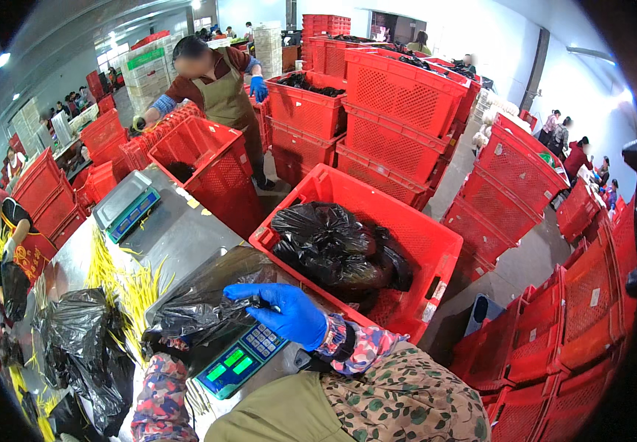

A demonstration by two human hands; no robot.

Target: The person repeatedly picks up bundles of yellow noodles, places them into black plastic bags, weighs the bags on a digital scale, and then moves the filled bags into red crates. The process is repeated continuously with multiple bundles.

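Note:
My right hand [288, 312], in a blue rubber glove, pinches the edge of a black plastic bag [202, 304] between thumb and fingers. That bag lies spread over a digital weighing scale [241, 356] with a lit green display and keypad. My left sleeve [164, 387] reaches up to the near side of the bag; the hand itself is covered by black plastic, so its grip does not show. Loose yellow chive-like stalks [139, 293] lie left of the bag on the metal table [186, 237]. Past my right hand, a red plastic crate [407, 237] contains filled black bags [335, 243].
More black bags [84, 337] rest at the table's left. A second scale [128, 204] stands farther back beside a tall red crate [208, 160]. A co-worker [219, 83] leans over crates, and another person [12, 237] holds a black bag. Stacked red crates [396, 121] rise behind and right.

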